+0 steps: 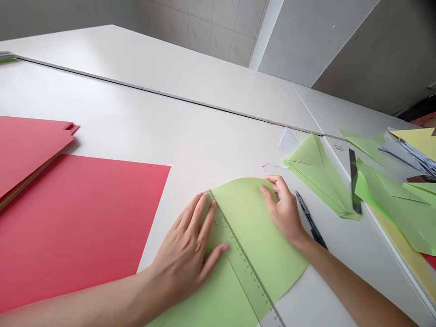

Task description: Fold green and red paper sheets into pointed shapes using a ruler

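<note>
A sheet of light green paper lies on the white table in front of me, its right part lifted in a curve. Across it runs a clear plastic ruler, slanting from upper left to lower right. My left hand presses flat on the ruler and paper, fingers stretched out near the ruler's upper end. At the paper's far right edge, my right hand pinches the raised sheet between thumb and fingers. A black pen rests just right of my right hand.
Red sheets lie at left, beside a thicker red stack. Folded green papers are piled at right, near a dark ruler and more green pieces. A small white scrap sits behind the pile.
</note>
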Motion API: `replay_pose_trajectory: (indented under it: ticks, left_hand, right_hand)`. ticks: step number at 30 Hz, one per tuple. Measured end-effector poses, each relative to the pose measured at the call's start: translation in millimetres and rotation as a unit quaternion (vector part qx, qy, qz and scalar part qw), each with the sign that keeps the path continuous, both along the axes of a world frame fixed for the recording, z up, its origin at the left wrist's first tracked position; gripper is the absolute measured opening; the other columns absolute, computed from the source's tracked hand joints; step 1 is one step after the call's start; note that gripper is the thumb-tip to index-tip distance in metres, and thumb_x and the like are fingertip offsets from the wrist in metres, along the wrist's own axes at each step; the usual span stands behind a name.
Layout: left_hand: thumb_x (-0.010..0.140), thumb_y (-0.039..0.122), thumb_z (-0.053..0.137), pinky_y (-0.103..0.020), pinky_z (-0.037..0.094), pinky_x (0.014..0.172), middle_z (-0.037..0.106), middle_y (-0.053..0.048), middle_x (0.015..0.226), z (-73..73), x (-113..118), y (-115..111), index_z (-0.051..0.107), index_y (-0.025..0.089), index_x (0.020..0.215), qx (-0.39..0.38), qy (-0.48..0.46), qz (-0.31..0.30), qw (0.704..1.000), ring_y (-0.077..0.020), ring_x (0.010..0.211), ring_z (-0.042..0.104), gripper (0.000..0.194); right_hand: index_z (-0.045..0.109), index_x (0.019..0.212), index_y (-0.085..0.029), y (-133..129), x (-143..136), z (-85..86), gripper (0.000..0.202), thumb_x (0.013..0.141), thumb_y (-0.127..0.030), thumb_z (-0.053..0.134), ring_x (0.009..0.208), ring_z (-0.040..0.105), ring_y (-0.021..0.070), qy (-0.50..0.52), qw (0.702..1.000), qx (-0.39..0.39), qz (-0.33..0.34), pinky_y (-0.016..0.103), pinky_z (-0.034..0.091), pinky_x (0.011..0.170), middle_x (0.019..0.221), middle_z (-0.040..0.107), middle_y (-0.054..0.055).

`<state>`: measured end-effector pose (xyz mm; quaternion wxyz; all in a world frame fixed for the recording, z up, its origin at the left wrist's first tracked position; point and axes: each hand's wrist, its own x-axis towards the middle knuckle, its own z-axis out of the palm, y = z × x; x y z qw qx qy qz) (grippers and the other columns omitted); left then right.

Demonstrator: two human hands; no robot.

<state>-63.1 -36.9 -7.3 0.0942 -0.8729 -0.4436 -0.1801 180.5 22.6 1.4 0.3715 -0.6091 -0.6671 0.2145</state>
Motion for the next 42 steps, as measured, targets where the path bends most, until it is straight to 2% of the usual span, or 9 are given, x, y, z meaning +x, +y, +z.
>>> replay_pose_trajectory:
  ticks: [2,5,17,25,35,42]
  left_hand:
    - [0.098,0.057,0.036,-0.049,0.046,0.104,0.039,-0.027,0.147,0.4,0.0,-0.5,0.04,-0.001,0.141,-0.004,0.0,-0.001,1.0,-0.0394,0.137,0.039,0.072]
    - [0.098,0.056,0.036,-0.048,0.044,0.105,0.038,-0.026,0.149,0.4,-0.2,-1.3,0.039,0.0,0.142,-0.011,-0.003,-0.001,1.0,-0.0387,0.138,0.037,0.071]
    - [0.097,0.054,0.039,-0.048,0.042,0.109,0.032,-0.025,0.153,1.5,-1.4,-0.8,0.033,0.002,0.147,-0.04,0.003,-0.003,0.999,-0.038,0.144,0.03,0.073]
    - [0.097,0.052,0.038,-0.049,0.044,0.107,0.033,-0.026,0.152,1.4,-1.1,-1.5,0.034,0.001,0.146,-0.033,0.001,-0.004,0.999,-0.0391,0.142,0.032,0.071]
    - [0.097,0.052,0.038,-0.049,0.043,0.108,0.033,-0.026,0.153,-0.4,-3.1,-1.3,0.03,0.002,0.149,-0.029,-0.004,-0.008,1.0,-0.0385,0.143,0.031,0.072]
    - [0.097,0.052,0.039,-0.049,0.042,0.108,0.033,-0.027,0.152,-1.4,-3.1,-0.9,0.033,0.0,0.146,-0.033,-0.012,-0.012,0.999,-0.0395,0.143,0.032,0.071]
  right_hand:
    - [0.062,0.108,-0.024,-0.8,1.1,1.4,0.02,0.096,-0.035,0.05,0.09,0.064,0.0197,0.01,1.0,-0.007,0.013,0.031,0.05,0.078,0.102,0.069,0.003]
    - [0.069,0.104,-0.025,-1.3,2.0,2.1,0.021,0.096,-0.035,0.052,0.096,0.066,0.0211,0.011,1.0,0.001,0.017,0.033,0.051,0.084,0.099,0.072,0.003]
    - [0.071,0.106,-0.026,-3.1,4.3,1.3,0.023,0.097,-0.035,0.052,0.096,0.067,0.0214,0.014,1.0,-0.003,0.017,0.033,0.054,0.083,0.1,0.073,0.003]
    - [0.07,0.105,-0.026,-2.7,4.5,-0.4,0.022,0.097,-0.034,0.052,0.101,0.066,0.0217,0.017,1.0,0.008,0.019,0.035,0.053,0.086,0.102,0.073,0.003]
    - [0.071,0.103,-0.026,-2.2,2.4,1.7,0.022,0.096,-0.036,0.052,0.094,0.066,0.0214,0.022,1.0,0.0,0.012,0.035,0.052,0.083,0.1,0.073,0.003]
    - [0.071,0.104,-0.025,-2.2,2.8,0.8,0.023,0.096,-0.036,0.052,0.094,0.066,0.021,0.023,1.0,-0.004,0.01,0.034,0.052,0.083,0.1,0.073,0.003]
